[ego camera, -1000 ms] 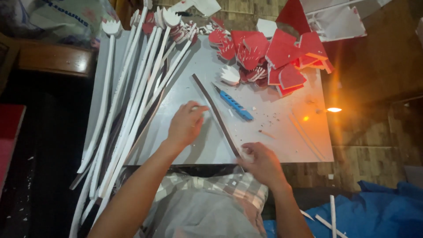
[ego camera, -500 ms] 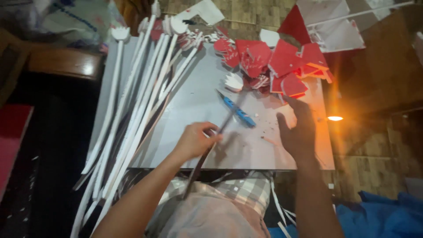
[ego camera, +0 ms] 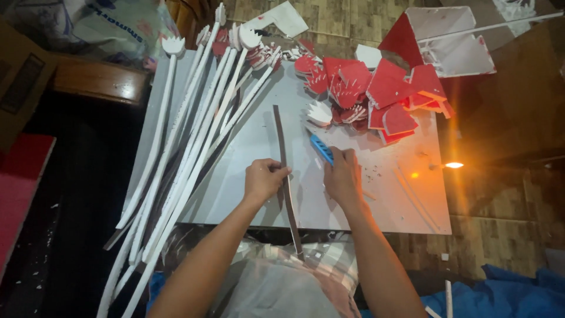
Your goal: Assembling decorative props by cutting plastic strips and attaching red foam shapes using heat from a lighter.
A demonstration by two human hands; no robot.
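Note:
My left hand (ego camera: 264, 179) pinches a long dark grey strip (ego camera: 282, 147) that lies lengthwise on the grey board (ego camera: 382, 200) and reaches past its near edge to my lap. My right hand (ego camera: 342, 175) rests just right of the strip, its fingers closing on the handle end of a blue utility knife (ego camera: 321, 147). The knife's tip points toward a white tulip-shaped foam piece (ego camera: 318, 113).
A bundle of long white foam stems with flower-shaped tips (ego camera: 188, 141) fans across the board's left side. Red and white foam cutouts (ego camera: 376, 94) pile up at the far right. A small lit flame (ego camera: 453, 165) glows at the right edge. Blue cloth (ego camera: 506, 294) lies on the floor.
My right hand came back from the board's right side to the blue knife. The left hand kept the strip, which now lies straighter, pointing away from me.

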